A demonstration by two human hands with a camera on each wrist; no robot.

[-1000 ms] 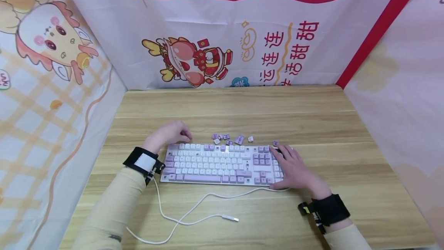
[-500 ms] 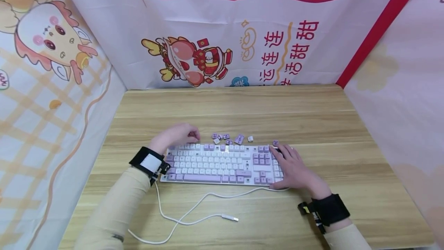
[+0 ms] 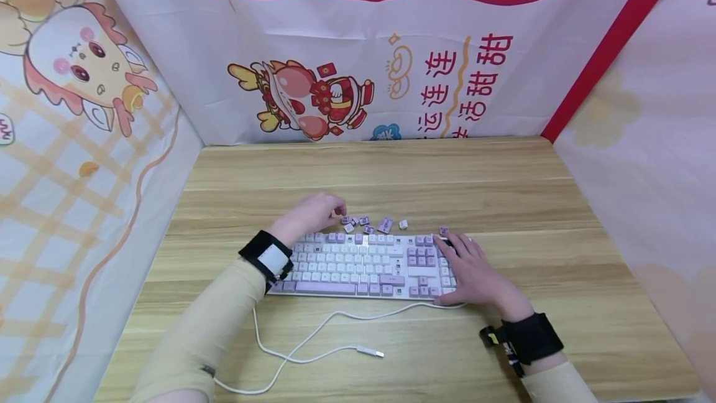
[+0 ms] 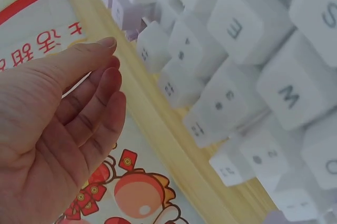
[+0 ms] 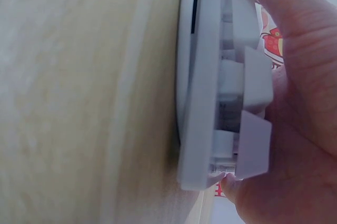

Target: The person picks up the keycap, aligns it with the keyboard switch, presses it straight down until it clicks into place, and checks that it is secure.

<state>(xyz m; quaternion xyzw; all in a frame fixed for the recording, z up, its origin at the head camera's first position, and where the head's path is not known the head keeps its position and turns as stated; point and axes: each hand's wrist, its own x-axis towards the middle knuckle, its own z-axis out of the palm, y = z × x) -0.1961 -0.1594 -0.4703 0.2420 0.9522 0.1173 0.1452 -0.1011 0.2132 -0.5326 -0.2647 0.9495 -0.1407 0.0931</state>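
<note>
Keycaps (image 3: 385, 224) are strewn loose beside the left hand's (image 3: 313, 211) fingertips, on the counter (image 3: 503, 191) beyond the keyboard (image 3: 347, 267), which is set between and beneath the hands. The left hand is held partly open, thumb and fingers loosely bent, with nothing seen between them. The keyboard's end is gripped by the right hand (image 3: 475, 272), spread with thumb at the near edge and fingers toward the far one. At this step, a single cap is probably best pinched by its side walls, so that its neighbours are not nudged. Its legend should be read before it is matched to any bare position between the hands.
</note>
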